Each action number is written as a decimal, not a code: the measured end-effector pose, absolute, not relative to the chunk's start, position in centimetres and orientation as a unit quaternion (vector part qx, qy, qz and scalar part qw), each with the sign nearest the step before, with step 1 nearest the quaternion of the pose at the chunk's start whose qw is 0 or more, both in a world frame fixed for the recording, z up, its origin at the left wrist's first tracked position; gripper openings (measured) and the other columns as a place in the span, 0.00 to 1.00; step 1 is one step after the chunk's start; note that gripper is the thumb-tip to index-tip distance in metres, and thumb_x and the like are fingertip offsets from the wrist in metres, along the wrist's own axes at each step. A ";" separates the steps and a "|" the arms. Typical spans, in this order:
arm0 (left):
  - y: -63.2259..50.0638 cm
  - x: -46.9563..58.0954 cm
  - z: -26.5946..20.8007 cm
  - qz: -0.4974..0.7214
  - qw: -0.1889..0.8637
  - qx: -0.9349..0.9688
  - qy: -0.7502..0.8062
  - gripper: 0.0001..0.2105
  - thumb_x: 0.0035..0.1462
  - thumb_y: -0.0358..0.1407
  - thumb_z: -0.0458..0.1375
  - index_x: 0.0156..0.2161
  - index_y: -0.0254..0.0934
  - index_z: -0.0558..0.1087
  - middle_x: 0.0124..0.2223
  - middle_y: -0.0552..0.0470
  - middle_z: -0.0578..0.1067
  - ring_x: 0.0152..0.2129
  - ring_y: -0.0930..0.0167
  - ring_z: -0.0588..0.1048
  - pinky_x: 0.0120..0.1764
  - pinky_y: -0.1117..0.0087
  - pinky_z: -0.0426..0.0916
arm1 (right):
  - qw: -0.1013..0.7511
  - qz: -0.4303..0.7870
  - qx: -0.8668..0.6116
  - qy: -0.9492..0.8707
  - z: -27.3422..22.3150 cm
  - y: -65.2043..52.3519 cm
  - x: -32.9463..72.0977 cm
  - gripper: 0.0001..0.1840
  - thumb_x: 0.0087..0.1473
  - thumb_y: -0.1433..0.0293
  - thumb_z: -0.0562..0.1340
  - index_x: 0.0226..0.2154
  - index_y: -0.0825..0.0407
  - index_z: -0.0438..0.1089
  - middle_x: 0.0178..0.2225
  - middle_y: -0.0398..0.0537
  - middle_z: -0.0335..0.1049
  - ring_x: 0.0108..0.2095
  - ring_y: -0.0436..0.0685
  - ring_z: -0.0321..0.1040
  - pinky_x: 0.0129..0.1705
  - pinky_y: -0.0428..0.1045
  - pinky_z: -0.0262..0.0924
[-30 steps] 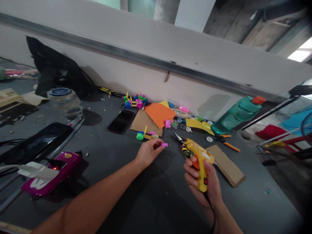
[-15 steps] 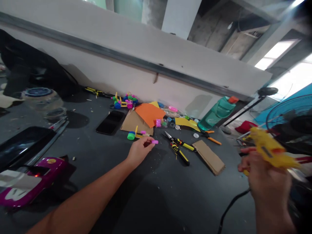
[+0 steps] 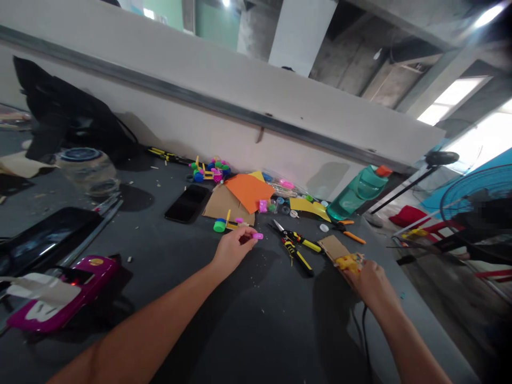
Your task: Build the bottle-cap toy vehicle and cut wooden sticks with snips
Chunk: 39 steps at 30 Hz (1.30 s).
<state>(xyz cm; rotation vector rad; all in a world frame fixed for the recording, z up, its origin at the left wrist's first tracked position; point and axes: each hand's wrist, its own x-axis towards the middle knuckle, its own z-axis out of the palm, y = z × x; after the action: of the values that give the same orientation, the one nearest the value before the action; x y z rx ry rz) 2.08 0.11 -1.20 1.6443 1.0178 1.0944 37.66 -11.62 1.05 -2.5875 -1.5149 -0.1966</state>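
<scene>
- Across the whole foreground spreads a dark grey tabletop (image 3: 248, 325), with pale specks scattered over it near the middle.
- At the far left, a black, limp bag-like item (image 3: 72, 114) leans near the white wall.
- To the right, a translucent teal bottle with an orange cap (image 3: 356, 194) tilts in front of the wall.
- On the near left sits a glossy magenta power strip (image 3: 94, 280) with a white plug in it and a small red light.
- Over a flat strip of brown cardboard (image 3: 331, 246), the right hand (image 3: 370, 280) has its fingers around a yellow glue gun (image 3: 348, 262); the hand hides much of the tool, and whether the gun touches the cardboard I cannot tell. Its black cord (image 3: 365, 338) hangs below.
- Between the two hands lie yellow-and-black-handled pliers (image 3: 302, 258), touched by neither.
- Just beyond the left hand (image 3: 232, 249) rests a small assembly with a round green part and a yellow upright stick (image 3: 220, 226).
- At the left fingertips, a small bright pink plastic piece (image 3: 258, 236) is held in a narrow pinch, left of the pliers.
</scene>
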 end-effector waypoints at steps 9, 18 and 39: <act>0.4 2.2 -1.1 0.452 0.498 0.626 0.395 0.08 0.50 0.36 0.57 0.36 0.36 0.71 0.26 0.56 0.70 0.21 0.76 0.67 0.26 0.75 0.64 | 0.302 0.000 -0.583 -0.754 6.8 -5.6 23.5 0.12 0.53 0.65 0.57 0.41 0.49 0.65 0.35 0.48 0.69 0.31 0.54 0.66 0.36 0.50 0.62; 0.8 2.0 -1.5 0.469 0.510 0.598 0.402 0.09 0.49 0.36 0.57 0.37 0.36 0.70 0.25 0.56 0.70 0.20 0.75 0.67 0.24 0.75 0.63 | 0.457 0.179 -0.484 -0.724 2.2 1.1 18.1 0.13 0.49 0.76 0.54 0.39 0.51 0.64 0.33 0.46 0.67 0.32 0.51 0.66 0.31 0.46 0.62; 0.7 1.7 -1.0 0.422 0.568 0.580 0.403 0.11 0.49 0.39 0.58 0.37 0.34 0.70 0.24 0.56 0.69 0.19 0.77 0.67 0.23 0.76 0.64 | 0.415 0.031 -0.446 -0.792 0.2 -0.3 19.5 0.05 0.51 0.69 0.60 0.34 0.48 0.70 0.32 0.48 0.68 0.37 0.55 0.65 0.39 0.52 0.62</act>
<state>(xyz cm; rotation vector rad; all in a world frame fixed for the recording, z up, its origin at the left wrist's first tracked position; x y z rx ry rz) 1.73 0.66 -0.98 1.3632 0.9473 0.9916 19.48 -0.28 0.19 -1.1200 -1.9908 0.0782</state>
